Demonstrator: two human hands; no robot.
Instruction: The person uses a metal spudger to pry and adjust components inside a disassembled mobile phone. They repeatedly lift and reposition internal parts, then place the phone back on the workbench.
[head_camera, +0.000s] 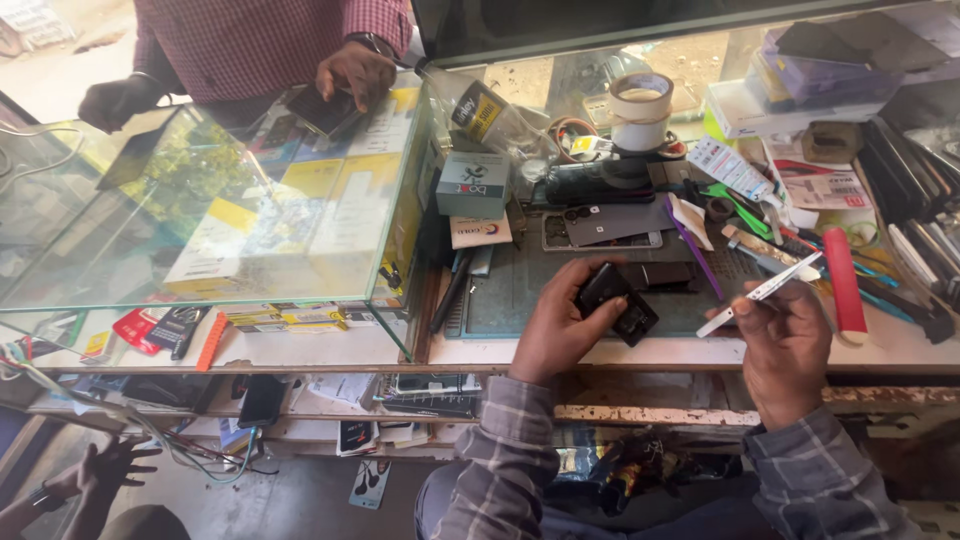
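Left hand (556, 330): I pinch the small black device (615, 300).
Right hand (785, 335): fingers pinch the white tool (762, 292).
Risk: a loose grip could drop the device.

Wearer, head view: both forearms enter from the lower edge; long sleeves on each, plaid flannel-type shirt, grey ground crossed by darker blue-grey and pale lines; weave looks soft, slightly creased. Left sleeve cuff ends at the wrist, just short of the left hand (556, 330); cuff edge plain, button not discernible. Right sleeve cuff likewise ends at the wrist below the right hand (785, 340); a seam fold shows along it. Both hands bare; no gloves, ring or watch discernible. Lap: dark blue-grey trousers, partly in shadow.
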